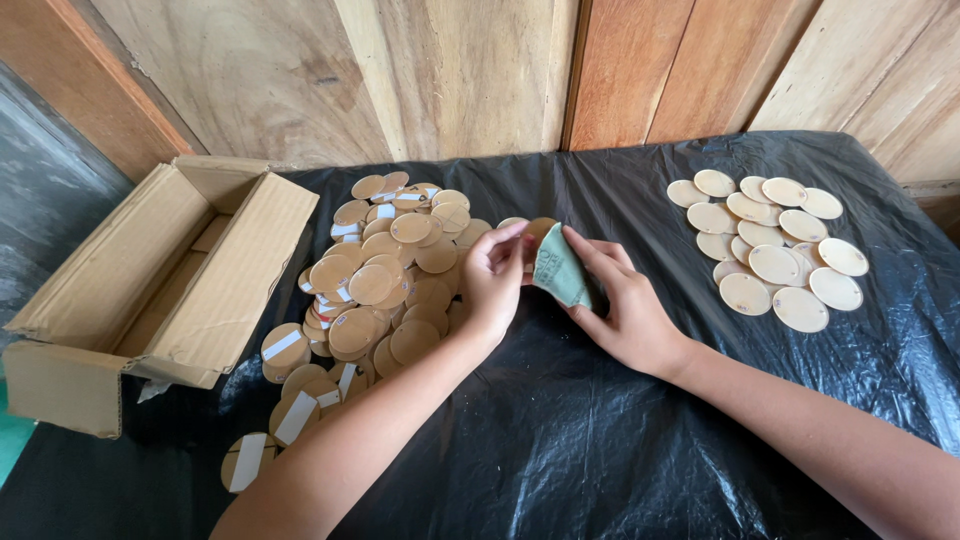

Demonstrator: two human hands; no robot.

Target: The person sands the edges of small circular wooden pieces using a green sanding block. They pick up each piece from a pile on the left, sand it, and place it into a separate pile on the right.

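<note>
Glossy black plastic sheet [560, 440], wooden discs [372, 285]

**Head view: disc held between both hands**

Left hand [492, 283] pinches a round tan disc [540, 229]. Right hand [625, 305] presses a green-grey abrasive sheet [560, 270] against it. Heap of darker discs [385, 285] left, beside open cardboard box [150, 290]. Paler discs [770, 250] right, on the black-covered desk [560, 430].

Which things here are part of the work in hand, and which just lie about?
In use: left hand holding a round wooden disc; right hand pressing greenish sandpaper to it; darker disc pile; paler disc group.

Lying about: open cardboard box; black plastic sheet; wooden wall.
</note>
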